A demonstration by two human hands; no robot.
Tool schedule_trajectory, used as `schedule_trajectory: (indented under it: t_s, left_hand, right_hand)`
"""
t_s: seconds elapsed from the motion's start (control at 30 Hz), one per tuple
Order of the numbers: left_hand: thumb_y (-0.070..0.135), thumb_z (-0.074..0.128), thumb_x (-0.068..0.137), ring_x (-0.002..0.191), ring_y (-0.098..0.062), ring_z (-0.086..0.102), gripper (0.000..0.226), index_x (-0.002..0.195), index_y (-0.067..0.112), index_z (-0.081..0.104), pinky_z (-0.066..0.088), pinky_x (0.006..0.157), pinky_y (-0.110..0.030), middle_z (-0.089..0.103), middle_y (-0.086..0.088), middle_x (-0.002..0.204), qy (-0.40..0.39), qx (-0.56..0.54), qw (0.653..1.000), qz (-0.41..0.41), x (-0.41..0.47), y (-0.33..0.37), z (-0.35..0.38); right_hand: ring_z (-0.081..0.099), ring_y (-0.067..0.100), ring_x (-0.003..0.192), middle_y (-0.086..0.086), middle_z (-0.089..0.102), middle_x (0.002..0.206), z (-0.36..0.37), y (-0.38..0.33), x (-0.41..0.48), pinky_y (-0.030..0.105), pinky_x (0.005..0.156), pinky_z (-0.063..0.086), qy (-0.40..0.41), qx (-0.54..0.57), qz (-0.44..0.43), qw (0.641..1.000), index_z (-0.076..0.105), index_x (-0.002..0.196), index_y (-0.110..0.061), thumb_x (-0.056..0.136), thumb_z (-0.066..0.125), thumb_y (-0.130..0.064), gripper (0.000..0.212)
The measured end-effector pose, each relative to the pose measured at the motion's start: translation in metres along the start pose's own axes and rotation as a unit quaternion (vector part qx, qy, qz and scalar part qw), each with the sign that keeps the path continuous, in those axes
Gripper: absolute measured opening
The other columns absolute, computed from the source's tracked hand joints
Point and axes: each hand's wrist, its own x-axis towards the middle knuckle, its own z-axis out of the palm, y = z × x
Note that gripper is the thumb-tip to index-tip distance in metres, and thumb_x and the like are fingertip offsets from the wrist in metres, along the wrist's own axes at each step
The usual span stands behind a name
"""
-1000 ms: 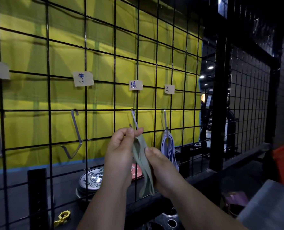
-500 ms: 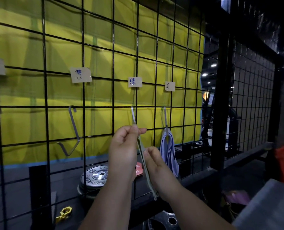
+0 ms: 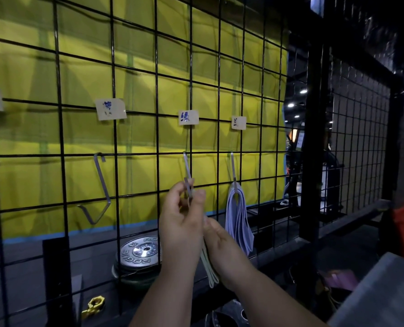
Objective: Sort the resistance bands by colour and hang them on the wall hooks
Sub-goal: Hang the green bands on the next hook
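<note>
My left hand (image 3: pixel 182 223) pinches the top of the pale green band (image 3: pixel 209 272) between thumb and fingers (image 3: pixel 176 193), right at the lower end of the middle hook (image 3: pixel 187 166) on the black wire grid (image 3: pixel 157 67). I cannot tell whether the band is over the hook's tip. My right hand (image 3: pixel 222 251) grips the same band lower down, and its loop hangs below both hands. A paper label (image 3: pixel 188 117) sits above this hook. Just to the right, pale blue bands (image 3: pixel 238 223) hang from the neighbouring hook (image 3: pixel 233 166). To the left hangs an empty hook (image 3: pixel 102 185). Behind the grid lies a weight plate (image 3: pixel 139 253).
</note>
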Motion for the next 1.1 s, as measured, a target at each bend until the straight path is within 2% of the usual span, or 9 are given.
schedule_trajectory:
  t_s: [0.1,0.27,0.37,0.47,0.63,0.73,0.9,1.0,1.1]
  left_hand:
    - [0.037,0.064,0.086,0.106,-0.002,0.053,0.044,0.126,0.034,0.047,0.04,0.075,-0.008,0.051,0.011,0.118,0.016,0.076,0.997,0.001,-0.014,-0.017,-0.002]
    - [0.04,0.045,0.093,0.106,-0.013,0.052,0.046,0.133,0.017,0.046,0.039,0.075,-0.017,0.053,0.003,0.119,0.016,0.14,0.99,0.025,-0.027,-0.034,0.0]
    - [0.042,0.037,0.095,0.096,-0.01,0.055,0.03,0.119,0.028,0.049,0.043,0.073,-0.026,0.053,0.014,0.103,0.018,0.136,0.99,0.034,-0.028,-0.034,0.002]
    - [0.054,0.033,0.093,0.091,-0.004,0.056,0.034,0.111,0.031,0.051,0.048,0.076,-0.035,0.056,0.015,0.097,0.02,0.135,0.989,0.047,-0.029,-0.037,0.002]
    - [0.051,0.037,0.093,0.086,-0.006,0.048,0.03,0.093,0.024,0.05,0.041,0.071,-0.031,0.048,0.004,0.091,0.012,0.163,0.985,0.053,-0.043,-0.052,-0.002]
    - [0.036,0.037,0.094,0.085,0.0,0.046,0.021,0.088,0.019,0.047,0.035,0.067,-0.015,0.045,-0.001,0.092,0.006,0.178,0.983,0.03,-0.05,-0.064,-0.004]
    - [0.049,0.029,0.087,0.079,-0.006,0.051,0.038,0.092,0.018,0.05,0.035,0.064,-0.014,0.051,0.002,0.085,0.007,0.179,0.983,0.029,-0.05,-0.073,-0.001]
    - [0.054,0.028,0.084,0.083,-0.005,0.056,0.041,0.097,0.024,0.053,0.04,0.068,-0.022,0.057,0.007,0.086,-0.004,0.174,0.985,0.018,-0.057,-0.079,-0.001]
    - [0.056,0.026,0.082,0.087,-0.01,0.056,0.04,0.1,0.03,0.05,0.038,0.07,-0.024,0.058,0.009,0.09,-0.013,0.185,0.983,0.0,-0.064,-0.084,-0.003]
  right_hand:
    - [0.065,0.009,0.106,-0.001,0.07,0.112,-0.002,-0.002,-0.002,0.04,0.098,0.05,-0.011,0.009,0.008,1.0,0.063,0.116,-0.028,0.097,0.034,-0.053,0.042]
    - [0.062,0.006,0.11,-0.009,0.07,0.111,-0.002,0.002,-0.008,0.042,0.103,0.045,-0.02,-0.019,0.012,1.0,0.061,0.111,-0.046,0.098,0.031,-0.057,0.035]
    - [0.065,0.017,0.107,0.006,0.067,0.112,-0.001,0.009,-0.009,0.044,0.097,0.05,-0.027,0.0,0.009,1.0,0.06,0.116,-0.026,0.101,0.034,-0.048,0.037]
    - [0.063,0.019,0.109,0.017,0.063,0.121,-0.001,0.019,-0.011,0.028,0.092,0.051,-0.042,0.032,0.007,0.999,0.054,0.125,-0.004,0.106,0.027,-0.025,0.039]
    - [0.062,-0.007,0.095,-0.012,0.065,0.107,-0.003,0.027,-0.026,0.01,0.081,0.047,-0.05,-0.001,0.03,0.998,0.052,0.127,-0.013,0.105,0.032,-0.018,0.03]
    - [0.054,-0.015,0.086,-0.021,0.055,0.102,-0.007,0.04,-0.029,0.005,0.077,0.043,-0.017,-0.041,0.015,0.999,0.049,0.118,-0.021,0.102,0.038,-0.024,0.019]
    - [0.059,0.001,0.091,0.013,0.066,0.105,-0.007,0.042,-0.027,0.011,0.083,0.044,-0.011,-0.009,0.004,1.0,0.058,0.107,-0.009,0.101,0.035,-0.033,0.034]
    - [0.062,-0.002,0.092,0.0,0.066,0.096,-0.01,0.041,-0.028,0.01,0.083,0.043,-0.006,-0.039,-0.003,0.999,0.06,0.104,-0.013,0.103,0.033,-0.026,0.03]
    - [0.062,0.001,0.092,0.004,0.066,0.095,-0.015,0.048,-0.028,0.014,0.084,0.045,0.0,-0.061,-0.011,0.998,0.06,0.105,-0.009,0.102,0.035,-0.026,0.03]
